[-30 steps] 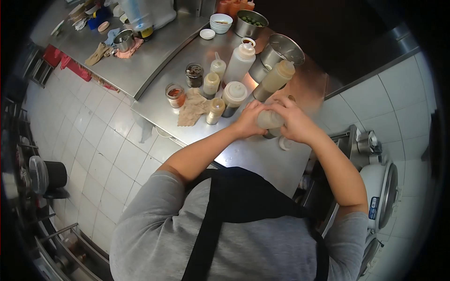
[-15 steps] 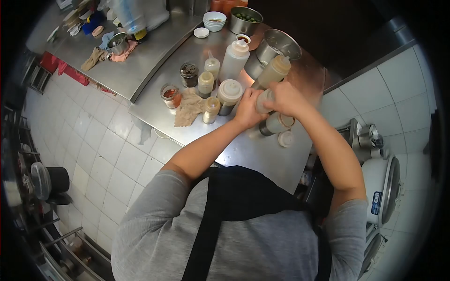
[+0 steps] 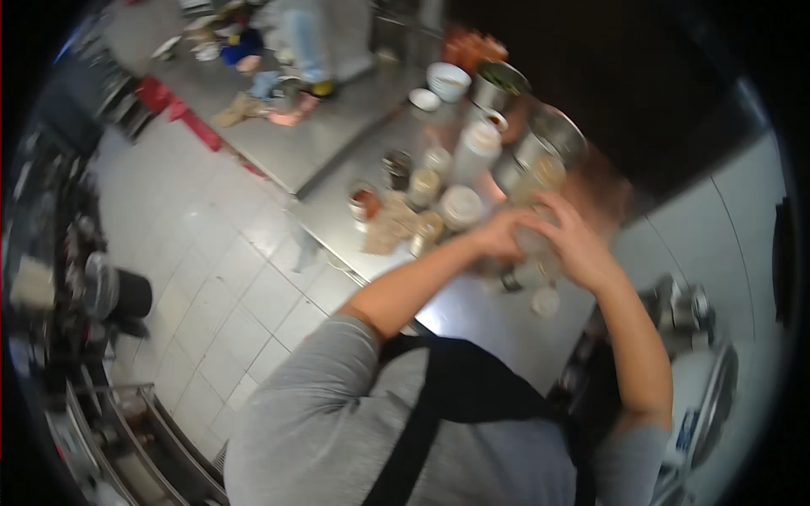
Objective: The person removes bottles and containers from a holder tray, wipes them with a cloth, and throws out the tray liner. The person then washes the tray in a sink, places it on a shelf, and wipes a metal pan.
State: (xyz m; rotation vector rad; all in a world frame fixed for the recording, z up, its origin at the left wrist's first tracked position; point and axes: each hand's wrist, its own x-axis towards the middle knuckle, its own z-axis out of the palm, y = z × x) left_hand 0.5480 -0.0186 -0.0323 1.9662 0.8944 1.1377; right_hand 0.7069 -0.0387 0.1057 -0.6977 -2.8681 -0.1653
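My left hand (image 3: 504, 236) is curled against the side of a pale squeeze bottle (image 3: 532, 243) on the steel counter. My right hand (image 3: 578, 246) is on the bottle's other side, thumb and fingers arched over its upper part. Blur and the hands hide the bottle's top. Just in front stands another bottle (image 3: 530, 275) with dark contents, near a loose white cap (image 3: 545, 302). Beyond my hands is a squeeze bottle with a yellowish top (image 3: 547, 171). Left of my left hand are a wide white-lidded bottle (image 3: 461, 207) and a small bottle (image 3: 427, 231).
A beige cloth (image 3: 390, 224) lies by a jar of red contents (image 3: 364, 204) and a dark-filled jar (image 3: 396, 170). Metal pots (image 3: 557, 135), white bowls (image 3: 448, 82) and a tall bottle (image 3: 477, 153) stand farther back. A rice cooker (image 3: 709, 405) is at the right.
The camera view has swung, so the counter now sits farther right and lower. Both hands stay at the bottle; the right hand's thumb and fingers look more spread.
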